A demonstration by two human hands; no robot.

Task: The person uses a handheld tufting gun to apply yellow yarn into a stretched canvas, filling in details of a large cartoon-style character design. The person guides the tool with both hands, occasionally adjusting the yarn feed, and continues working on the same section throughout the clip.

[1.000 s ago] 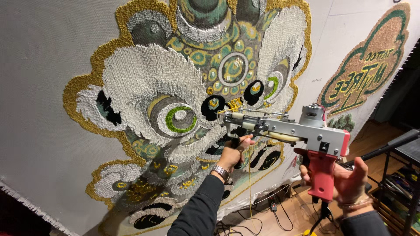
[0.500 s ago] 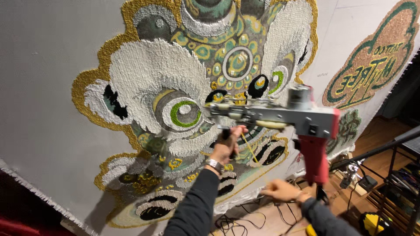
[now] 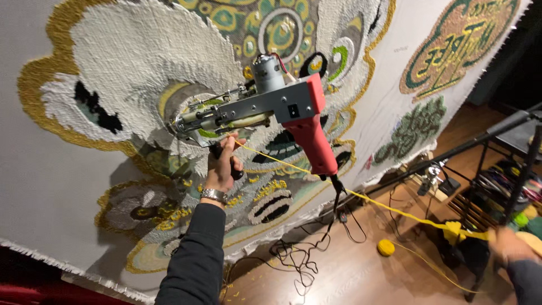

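Note:
My left hand (image 3: 222, 166) grips the black front handle under a tufting gun (image 3: 257, 107), which has a grey metal body, a red pistol grip and a small motor on top. The gun's needle end points left, close to the stretched cloth with a tufted lion-like face (image 3: 141, 62) in white, gold and green. A yellow yarn strand (image 3: 361, 197) runs from the gun down to the right. My right hand (image 3: 508, 245), blurred at the far right edge, is closed on that yarn, away from the gun. A watch sits on my left wrist.
A yellow yarn ball (image 3: 386, 247) lies on the wooden floor beside tangled black cables (image 3: 296, 257). A black metal stand (image 3: 497, 135) and a rack with coloured yarns stand at the right. A second tufted emblem (image 3: 457, 45) is on the cloth at the upper right.
My right hand left the gun's red grip and dropped to the lower right onto the yellow yarn. My left hand alone now holds the gun, which has swung left and closer.

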